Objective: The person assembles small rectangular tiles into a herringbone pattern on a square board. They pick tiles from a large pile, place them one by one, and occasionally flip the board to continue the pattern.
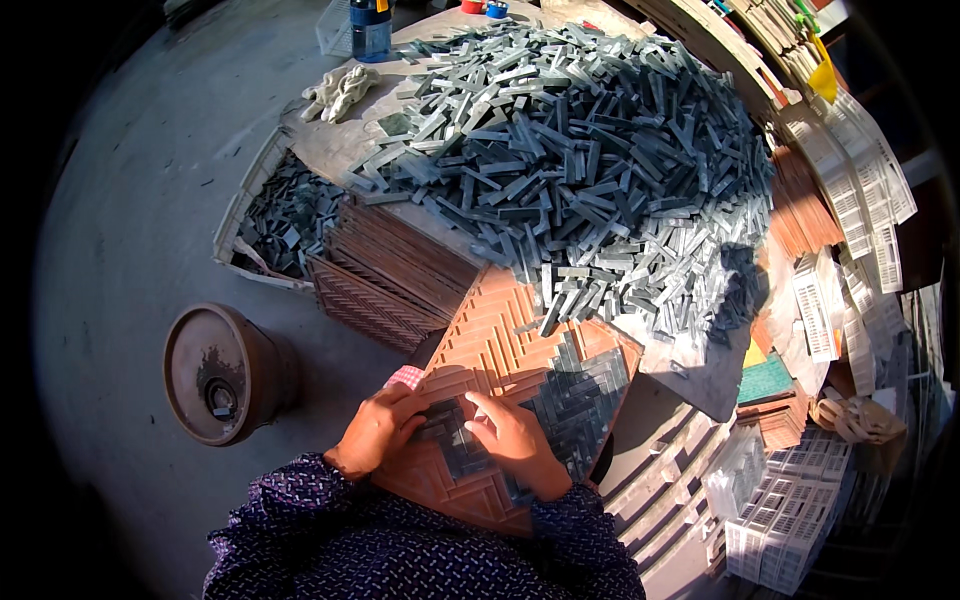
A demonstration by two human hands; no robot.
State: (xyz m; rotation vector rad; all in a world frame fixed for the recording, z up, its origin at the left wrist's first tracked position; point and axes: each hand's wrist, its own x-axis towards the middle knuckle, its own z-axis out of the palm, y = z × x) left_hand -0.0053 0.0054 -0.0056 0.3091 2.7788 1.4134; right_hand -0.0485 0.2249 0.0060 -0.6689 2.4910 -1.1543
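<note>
A: Where've we got the orange rectangular tray w/ raised herringbone ridges?

B: Right in front of our torso. Its far end reaches the big heap of loose, grey, stone-like strips at 12 to 1 o'clk, on the pale, flat worktop.

A: And our hands?

B: Taking the tray as the dial: bare left hand at 9, fingers curled at the edge; can't tell if it's pinching anything. Bare right hand near the middle, thumb & forefinger a bit apart, nothing visible btwn them.

A: OK, so how do we seat strips well?

B: Match each one to its groove's slant, then press it flat, esp. next to the laid dark-grey herringbone strips around 2 to 3 o'clk. A proud end would prob. crowd its neighbour.

A: Bare grooves?

B: Approx. 11 to 12, plus 6 to 7. We should work outward from the laid ones, left hand steadying the edge. And mind those few loose strips at 12, overlapping the tray: best to clear 'em off the grooves 1st.
</note>
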